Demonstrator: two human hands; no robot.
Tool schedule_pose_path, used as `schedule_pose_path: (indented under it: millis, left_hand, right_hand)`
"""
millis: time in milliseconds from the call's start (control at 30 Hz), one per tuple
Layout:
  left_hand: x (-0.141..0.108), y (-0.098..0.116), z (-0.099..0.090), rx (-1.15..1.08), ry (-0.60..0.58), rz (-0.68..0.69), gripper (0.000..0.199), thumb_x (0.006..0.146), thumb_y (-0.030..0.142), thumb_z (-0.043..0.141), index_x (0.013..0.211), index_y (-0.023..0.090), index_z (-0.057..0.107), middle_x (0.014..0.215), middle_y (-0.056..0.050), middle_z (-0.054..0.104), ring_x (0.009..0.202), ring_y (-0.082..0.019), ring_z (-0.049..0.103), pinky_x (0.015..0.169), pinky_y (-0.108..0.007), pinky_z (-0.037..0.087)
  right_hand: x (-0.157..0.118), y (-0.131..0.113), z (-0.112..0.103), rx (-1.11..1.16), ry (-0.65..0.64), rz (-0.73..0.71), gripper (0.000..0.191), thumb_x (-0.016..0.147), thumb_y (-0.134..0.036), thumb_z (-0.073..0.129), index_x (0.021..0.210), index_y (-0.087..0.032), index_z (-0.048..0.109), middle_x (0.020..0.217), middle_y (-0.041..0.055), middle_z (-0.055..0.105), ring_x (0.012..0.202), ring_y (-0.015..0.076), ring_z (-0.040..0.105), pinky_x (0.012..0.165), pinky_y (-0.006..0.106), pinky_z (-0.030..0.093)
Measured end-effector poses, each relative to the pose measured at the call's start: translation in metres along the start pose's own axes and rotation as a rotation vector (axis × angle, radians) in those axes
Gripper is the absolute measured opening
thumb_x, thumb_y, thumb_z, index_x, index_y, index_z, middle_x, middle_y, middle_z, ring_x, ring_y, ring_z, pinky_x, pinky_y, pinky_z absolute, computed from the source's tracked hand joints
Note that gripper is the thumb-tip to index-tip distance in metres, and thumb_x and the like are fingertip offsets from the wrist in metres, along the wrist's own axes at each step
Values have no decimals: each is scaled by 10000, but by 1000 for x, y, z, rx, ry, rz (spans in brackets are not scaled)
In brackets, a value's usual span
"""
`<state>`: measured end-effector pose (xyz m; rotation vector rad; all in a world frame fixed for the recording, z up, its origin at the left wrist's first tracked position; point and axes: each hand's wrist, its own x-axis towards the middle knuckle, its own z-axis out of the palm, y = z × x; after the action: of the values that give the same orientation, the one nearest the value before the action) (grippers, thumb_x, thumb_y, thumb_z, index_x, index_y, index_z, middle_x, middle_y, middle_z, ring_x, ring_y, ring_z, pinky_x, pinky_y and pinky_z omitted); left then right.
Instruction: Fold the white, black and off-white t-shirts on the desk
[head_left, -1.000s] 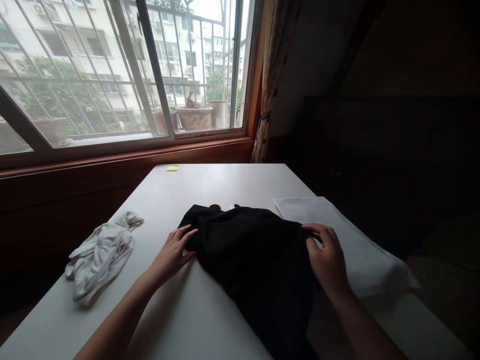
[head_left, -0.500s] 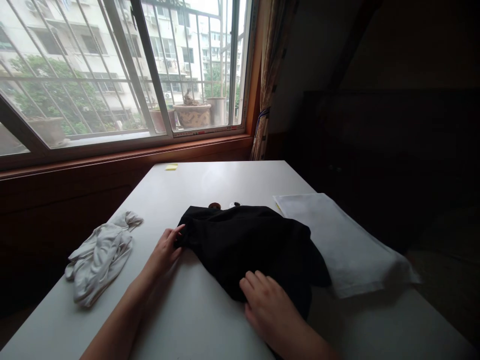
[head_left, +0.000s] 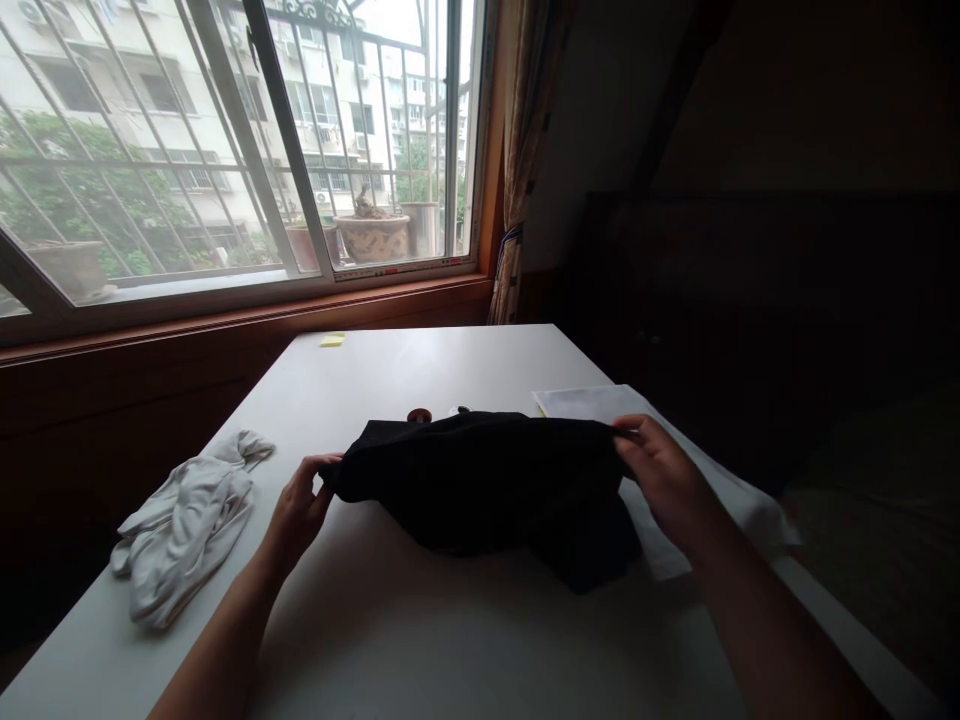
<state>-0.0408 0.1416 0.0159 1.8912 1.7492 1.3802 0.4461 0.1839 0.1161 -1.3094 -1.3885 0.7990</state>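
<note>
A black cloth garment (head_left: 480,480) is stretched between my two hands over the white table (head_left: 360,620); its exact kind does not show. My left hand (head_left: 298,505) pinches its left end between thumb and fingers. At the upper right corner, my right hand (head_left: 656,465) grips the edge in the same way. The near side of the fabric hangs in loose folds, with a dark navy part (head_left: 592,550) low on the right. Behind the garment, a small brown round object (head_left: 419,415) is partly covered.
A crumpled light grey cloth (head_left: 191,530) lies on the left of the table. On the right, a white sheet-like cloth (head_left: 585,401) reaches over the table edge, partly behind my right arm. A yellow sticky note (head_left: 332,340) is near the far left corner, below the barred window (head_left: 375,130).
My right hand has moved from the garment's near edge to its upper right corner and now pulls it taut. My left hand has shifted slightly left, holding the left end.
</note>
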Motion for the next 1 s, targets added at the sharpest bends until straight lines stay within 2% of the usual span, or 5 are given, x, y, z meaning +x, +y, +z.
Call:
schedule_pose_path:
  millis: [133,300,500,667,1000]
  left_hand:
    - [-5,19,-3,-166,47,-140,229,877,405,661,995,241,556,820,4,662,706,-196,628,672,-307,502]
    - [-9,28,-7,-535,-144,-286,350,864,523,719,966,204,617,697,40,564,570,-125,470,524,-238,381]
    - [-10,15,9,-703,-94,-404,402,863,563,732,1031,205,662,875,-4,656,792,-183,605,712,-284,500]
    - [-17,23,22,-505,-230,-386,527,879,576,694,1242,210,583,1125,-71,706,1052,-287,670,916,-397,546]
    - [-12,31,33,-207,-418,-218,408,901,525,637,1187,237,671,1105,-91,774,1038,-334,717,944,-466,564]
  right_hand:
    - [20,13,2,349,188,132,273,790,-387,728,1019,-264,644,753,-42,660,629,144,604,566,236,481]
    - [34,49,13,201,210,74,253,827,-390,701,1045,-271,656,909,-4,705,846,207,683,726,303,558]
    - [24,60,26,-156,22,-1,400,933,-515,588,1264,-292,613,1257,78,675,1115,301,665,988,484,539]
    - [-2,50,43,-392,-338,-62,858,871,-585,690,1598,-331,312,1502,114,534,1345,326,550,1123,505,445]
    - [-8,57,60,-660,-536,-146,807,878,-256,605,1627,-267,307,1293,142,656,1174,316,648,1018,457,478]
